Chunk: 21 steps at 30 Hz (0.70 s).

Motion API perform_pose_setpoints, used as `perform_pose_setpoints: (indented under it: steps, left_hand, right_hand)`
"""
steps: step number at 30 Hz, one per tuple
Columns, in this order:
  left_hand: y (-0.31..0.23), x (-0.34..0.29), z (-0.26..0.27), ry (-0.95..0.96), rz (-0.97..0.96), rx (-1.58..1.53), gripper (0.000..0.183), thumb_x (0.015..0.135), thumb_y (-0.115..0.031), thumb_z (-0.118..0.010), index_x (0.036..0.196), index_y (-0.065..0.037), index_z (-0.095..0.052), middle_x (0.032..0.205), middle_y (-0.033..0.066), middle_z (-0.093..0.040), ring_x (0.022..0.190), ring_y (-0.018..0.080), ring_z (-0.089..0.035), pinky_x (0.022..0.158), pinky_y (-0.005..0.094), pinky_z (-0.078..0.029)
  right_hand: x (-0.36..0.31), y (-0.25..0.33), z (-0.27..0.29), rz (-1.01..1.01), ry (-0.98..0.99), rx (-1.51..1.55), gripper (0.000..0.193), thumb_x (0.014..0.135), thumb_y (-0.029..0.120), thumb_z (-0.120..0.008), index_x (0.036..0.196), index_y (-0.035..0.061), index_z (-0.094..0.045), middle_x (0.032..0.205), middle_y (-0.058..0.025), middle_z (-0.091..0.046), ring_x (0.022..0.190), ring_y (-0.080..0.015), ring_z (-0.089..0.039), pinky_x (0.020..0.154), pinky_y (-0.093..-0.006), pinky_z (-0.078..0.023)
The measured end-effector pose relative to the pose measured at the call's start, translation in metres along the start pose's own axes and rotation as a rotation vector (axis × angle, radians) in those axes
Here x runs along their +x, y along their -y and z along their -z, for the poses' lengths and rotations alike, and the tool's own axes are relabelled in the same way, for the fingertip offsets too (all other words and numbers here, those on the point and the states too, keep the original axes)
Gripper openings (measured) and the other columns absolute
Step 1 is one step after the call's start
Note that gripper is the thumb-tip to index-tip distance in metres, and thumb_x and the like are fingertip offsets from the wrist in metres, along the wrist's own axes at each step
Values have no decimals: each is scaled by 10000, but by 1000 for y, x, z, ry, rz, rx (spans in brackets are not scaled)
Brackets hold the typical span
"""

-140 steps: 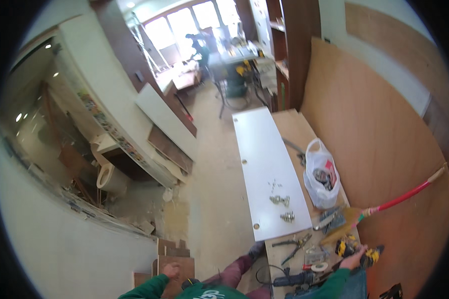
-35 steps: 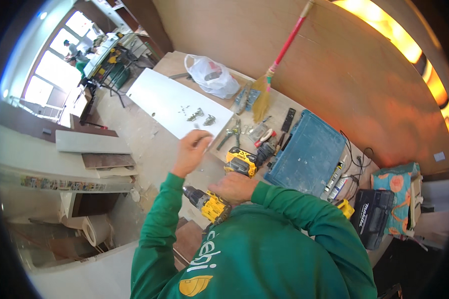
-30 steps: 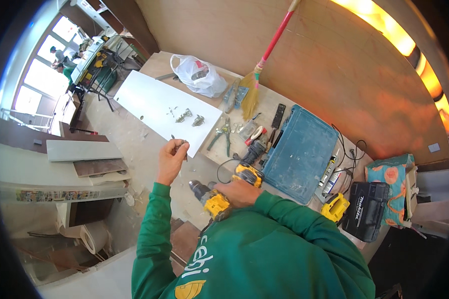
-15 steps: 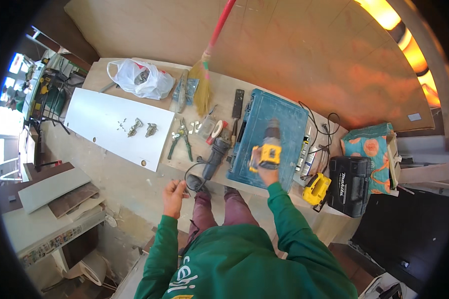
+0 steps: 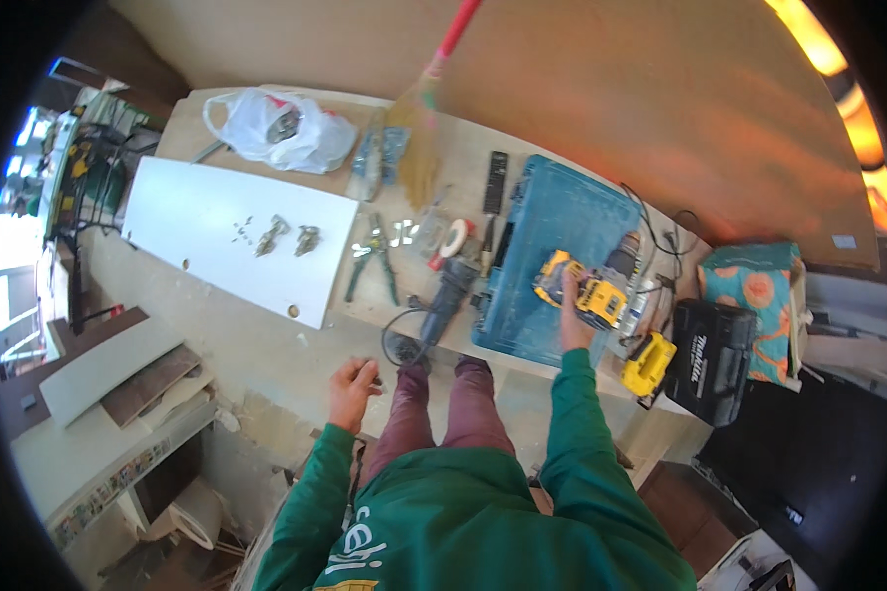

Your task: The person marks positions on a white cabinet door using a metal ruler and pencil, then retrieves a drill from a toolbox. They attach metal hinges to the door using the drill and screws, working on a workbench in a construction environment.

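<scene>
My right hand point(image 5: 573, 328) grips a yellow and black cordless drill point(image 5: 603, 299) above the teal tool case point(image 5: 586, 212). The drill lies sideways, its chuck toward the far right and its battery end to the left. My left hand point(image 5: 350, 396) is in front of the bench edge with fingers curled and pressed together. Anything small in those fingers is too unclear to name. Nearest to that hand are an angle grinder point(image 5: 450, 293) with its cord and green-handled pliers point(image 5: 375, 260) on the bench.
On a white panel point(image 5: 212, 197) lie two metal hinges point(image 5: 273, 236) and several screws. Behind are a white plastic bag point(image 5: 310, 146) and a broom point(image 5: 419, 148). A yellow tool point(image 5: 648, 364), black case point(image 5: 712, 362) and patterned bag point(image 5: 754, 286) stand at right.
My right hand has moved right and turned the drill, so its chuck has swung from pointing away to the far right. My left hand stays bent in front of the bench.
</scene>
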<state>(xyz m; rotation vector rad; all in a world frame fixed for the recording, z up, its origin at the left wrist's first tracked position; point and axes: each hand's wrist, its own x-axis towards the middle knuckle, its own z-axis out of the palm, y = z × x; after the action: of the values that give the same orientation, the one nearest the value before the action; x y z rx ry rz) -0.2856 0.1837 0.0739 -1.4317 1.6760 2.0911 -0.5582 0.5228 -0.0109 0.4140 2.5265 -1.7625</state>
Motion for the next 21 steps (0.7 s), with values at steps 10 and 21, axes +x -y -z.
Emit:
perform_pose_setpoints:
  steps: [10, 21]
  left_hand:
    - [-27, 56, -58, 196, -97, -40, 181, 968, -175, -738, 1041, -10, -753, 820, -2, -675, 723, 65, -584, 590, 243, -440]
    - [-15, 168, -58, 11, 91, -260, 226, 1014, -266, -666, 1058, -49, -706, 955, 43, -691, 835, 125, -657, 684, 296, -554]
  right_hand:
    - [-179, 81, -106, -343, 841, 42, 251, 998, 202, -700, 1118, -18, -687, 906, -105, -747, 779, -164, -726, 648, -330, -569]
    - [-31, 63, -232, 354, 573, -468, 263, 1032, 257, -569, 1000, 8, -645, 911, -290, -695, 884, -493, -683, 785, -574, -532]
